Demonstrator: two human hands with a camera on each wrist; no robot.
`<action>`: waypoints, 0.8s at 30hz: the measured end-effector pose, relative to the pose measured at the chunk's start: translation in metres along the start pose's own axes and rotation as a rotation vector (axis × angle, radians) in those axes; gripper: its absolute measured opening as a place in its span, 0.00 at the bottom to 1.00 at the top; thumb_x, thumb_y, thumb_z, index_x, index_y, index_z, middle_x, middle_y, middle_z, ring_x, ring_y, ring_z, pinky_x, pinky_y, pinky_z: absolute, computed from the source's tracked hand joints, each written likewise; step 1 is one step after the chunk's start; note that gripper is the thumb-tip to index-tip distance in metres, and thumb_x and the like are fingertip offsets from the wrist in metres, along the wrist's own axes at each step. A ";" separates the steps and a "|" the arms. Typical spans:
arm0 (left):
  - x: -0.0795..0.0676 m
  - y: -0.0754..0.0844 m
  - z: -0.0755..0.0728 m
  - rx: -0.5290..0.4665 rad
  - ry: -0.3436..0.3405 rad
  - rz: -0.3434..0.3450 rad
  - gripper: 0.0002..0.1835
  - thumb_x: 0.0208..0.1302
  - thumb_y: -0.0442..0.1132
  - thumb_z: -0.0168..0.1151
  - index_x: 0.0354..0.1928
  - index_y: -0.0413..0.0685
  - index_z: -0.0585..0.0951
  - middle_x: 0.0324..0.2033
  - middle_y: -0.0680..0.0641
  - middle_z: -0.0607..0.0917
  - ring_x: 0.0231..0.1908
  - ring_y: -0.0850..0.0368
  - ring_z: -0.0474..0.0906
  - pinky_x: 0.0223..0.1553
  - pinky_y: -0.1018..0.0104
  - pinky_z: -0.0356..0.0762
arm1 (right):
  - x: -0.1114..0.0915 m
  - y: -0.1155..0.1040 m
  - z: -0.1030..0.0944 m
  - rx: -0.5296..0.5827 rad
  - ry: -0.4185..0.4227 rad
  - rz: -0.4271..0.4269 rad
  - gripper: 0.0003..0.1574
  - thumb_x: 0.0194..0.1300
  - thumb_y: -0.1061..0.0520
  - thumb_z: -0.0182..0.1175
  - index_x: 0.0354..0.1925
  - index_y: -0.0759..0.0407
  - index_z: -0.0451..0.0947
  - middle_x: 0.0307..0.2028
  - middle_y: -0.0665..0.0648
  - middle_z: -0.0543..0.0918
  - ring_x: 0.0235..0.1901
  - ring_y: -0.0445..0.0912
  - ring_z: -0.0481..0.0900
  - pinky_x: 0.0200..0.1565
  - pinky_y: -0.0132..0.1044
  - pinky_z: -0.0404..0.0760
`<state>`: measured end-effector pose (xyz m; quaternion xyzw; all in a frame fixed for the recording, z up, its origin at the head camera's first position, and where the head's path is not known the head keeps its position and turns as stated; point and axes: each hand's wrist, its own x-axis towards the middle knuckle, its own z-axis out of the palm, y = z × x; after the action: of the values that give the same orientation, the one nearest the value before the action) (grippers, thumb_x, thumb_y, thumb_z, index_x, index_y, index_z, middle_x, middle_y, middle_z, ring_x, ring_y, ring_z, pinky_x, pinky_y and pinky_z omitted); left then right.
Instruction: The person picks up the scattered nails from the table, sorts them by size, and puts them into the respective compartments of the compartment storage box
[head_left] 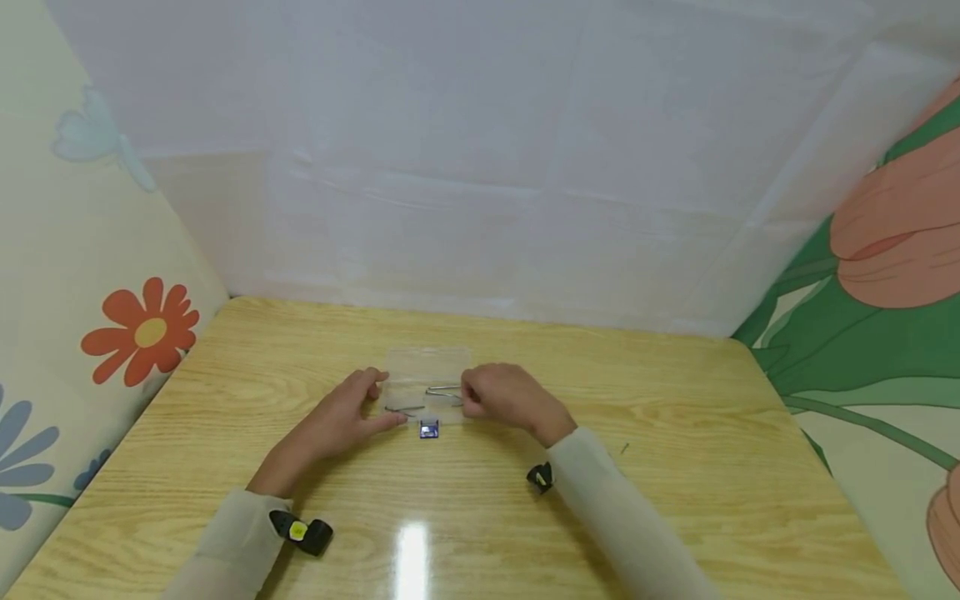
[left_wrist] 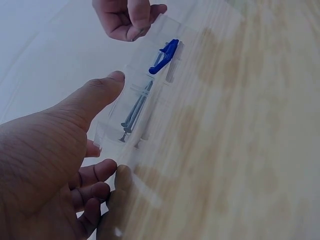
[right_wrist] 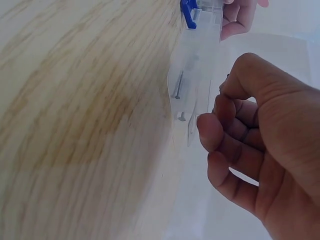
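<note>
A clear plastic box (head_left: 427, 363) lies on the table with its lid folded back and a blue latch (left_wrist: 165, 56) at its front. My left hand (head_left: 347, 414) holds the box's left end, thumb along the front and fingers round the far side. Several long nails (left_wrist: 136, 111) lie in the left compartment. Over the right compartment is my right hand (head_left: 510, 398), its thumb and index finger pinched together. A thin dark bit of a nail (right_wrist: 221, 90) shows at those fingertips, mostly hidden. More nails (right_wrist: 178, 86) lie in the box below this hand.
On the wood-grain table (head_left: 480, 508), a small thin nail-like piece (head_left: 625, 447) lies to the right of the box. White cloth (head_left: 480, 167) hangs behind, and printed flower panels (head_left: 142, 333) stand at both sides.
</note>
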<state>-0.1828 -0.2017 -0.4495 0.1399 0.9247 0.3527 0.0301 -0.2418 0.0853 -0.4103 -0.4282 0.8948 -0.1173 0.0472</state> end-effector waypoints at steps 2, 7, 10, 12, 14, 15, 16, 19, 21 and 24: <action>0.000 -0.001 0.000 -0.002 0.004 -0.001 0.45 0.65 0.62 0.70 0.68 0.33 0.69 0.50 0.40 0.77 0.49 0.44 0.75 0.53 0.41 0.73 | 0.001 0.000 0.001 -0.013 0.003 0.002 0.08 0.64 0.63 0.59 0.31 0.50 0.76 0.25 0.45 0.75 0.25 0.39 0.71 0.30 0.33 0.74; 0.000 -0.003 0.001 -0.001 0.005 0.000 0.45 0.64 0.63 0.70 0.68 0.34 0.69 0.50 0.40 0.77 0.50 0.44 0.75 0.53 0.41 0.73 | 0.002 0.000 0.004 -0.009 0.019 0.013 0.06 0.63 0.62 0.60 0.32 0.51 0.77 0.25 0.44 0.75 0.25 0.38 0.71 0.30 0.32 0.74; 0.001 -0.004 0.002 -0.001 0.005 0.000 0.45 0.64 0.63 0.70 0.68 0.33 0.69 0.50 0.40 0.77 0.50 0.44 0.75 0.53 0.42 0.73 | 0.001 -0.001 0.004 0.012 0.021 0.022 0.06 0.64 0.62 0.60 0.32 0.51 0.78 0.25 0.44 0.75 0.25 0.38 0.71 0.29 0.32 0.73; 0.001 -0.004 0.002 0.000 0.005 0.003 0.45 0.65 0.63 0.70 0.68 0.33 0.69 0.50 0.40 0.77 0.49 0.44 0.75 0.52 0.42 0.74 | 0.000 -0.001 0.003 0.017 0.022 0.027 0.06 0.64 0.62 0.60 0.32 0.51 0.78 0.25 0.44 0.75 0.25 0.38 0.70 0.29 0.32 0.73; 0.001 -0.004 0.002 0.000 0.003 0.004 0.45 0.65 0.63 0.70 0.68 0.33 0.69 0.49 0.41 0.76 0.48 0.45 0.74 0.52 0.42 0.73 | -0.001 -0.002 0.002 0.021 0.023 0.032 0.06 0.65 0.61 0.61 0.32 0.51 0.78 0.25 0.44 0.76 0.25 0.38 0.71 0.29 0.32 0.73; 0.001 -0.004 0.002 0.002 0.001 0.004 0.45 0.65 0.63 0.70 0.68 0.33 0.69 0.49 0.41 0.76 0.48 0.45 0.74 0.52 0.43 0.73 | -0.002 -0.002 0.002 0.023 0.023 0.037 0.06 0.66 0.61 0.61 0.33 0.51 0.78 0.25 0.44 0.76 0.25 0.38 0.71 0.30 0.32 0.73; 0.001 -0.004 0.003 0.002 0.000 0.005 0.45 0.65 0.63 0.70 0.68 0.33 0.68 0.49 0.41 0.76 0.47 0.45 0.74 0.52 0.43 0.73 | -0.003 -0.002 0.002 0.022 0.023 0.042 0.05 0.67 0.60 0.61 0.33 0.51 0.79 0.25 0.44 0.76 0.25 0.38 0.71 0.30 0.32 0.73; 0.001 -0.005 0.003 0.002 -0.004 0.005 0.46 0.65 0.62 0.70 0.69 0.33 0.68 0.49 0.42 0.76 0.48 0.45 0.73 0.53 0.43 0.72 | -0.006 -0.001 0.001 0.017 0.027 0.057 0.04 0.69 0.59 0.61 0.35 0.50 0.79 0.26 0.43 0.76 0.25 0.38 0.72 0.30 0.32 0.73; 0.001 -0.005 0.003 0.003 -0.006 0.007 0.46 0.65 0.62 0.69 0.69 0.33 0.67 0.50 0.41 0.76 0.49 0.45 0.73 0.53 0.42 0.72 | -0.008 0.000 0.000 0.017 0.032 0.061 0.04 0.70 0.58 0.61 0.35 0.50 0.79 0.27 0.43 0.77 0.25 0.38 0.72 0.30 0.33 0.73; 0.002 -0.005 0.004 0.003 -0.008 0.005 0.46 0.65 0.62 0.69 0.70 0.33 0.67 0.51 0.40 0.76 0.51 0.43 0.74 0.55 0.41 0.72 | -0.012 0.002 -0.002 0.013 0.045 0.062 0.05 0.70 0.58 0.61 0.35 0.49 0.80 0.27 0.42 0.77 0.26 0.38 0.73 0.30 0.33 0.74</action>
<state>-0.1849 -0.2023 -0.4551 0.1436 0.9247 0.3509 0.0325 -0.2364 0.0961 -0.4092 -0.3971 0.9078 -0.1310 0.0334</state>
